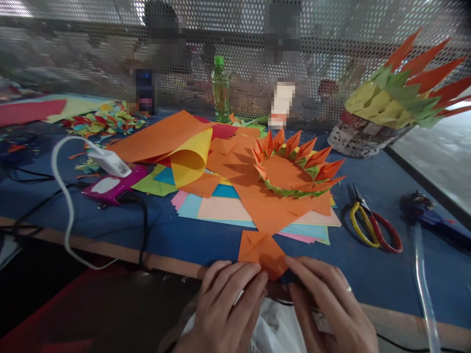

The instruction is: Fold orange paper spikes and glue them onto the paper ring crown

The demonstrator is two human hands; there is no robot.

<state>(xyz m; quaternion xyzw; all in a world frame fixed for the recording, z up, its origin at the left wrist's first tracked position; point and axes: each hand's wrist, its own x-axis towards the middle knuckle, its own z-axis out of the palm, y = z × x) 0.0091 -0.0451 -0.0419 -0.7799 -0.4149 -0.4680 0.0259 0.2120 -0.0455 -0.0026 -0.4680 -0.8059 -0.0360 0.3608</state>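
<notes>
Orange paper piece (262, 252) between the two hands, at the near edge of the counter (206, 242).
Far to the left of the left hand, the purple power strip (105, 185) lies on the counter; the left hand (233, 294) has its fingers slightly bent and close together, touching the near left part of the paper piece, but I cannot see whether it pinches it. Beyond both hands stands the spiky paper ring (294, 189). The right hand (327, 294) has thumb and fingers parted, a fingertip at the right corner, with no clear grip. To its right are the scissors (362, 202), not held. The step seems to be folding or creasing; a next crease would call for one hand steadying the paper piece while the other presses.
</notes>
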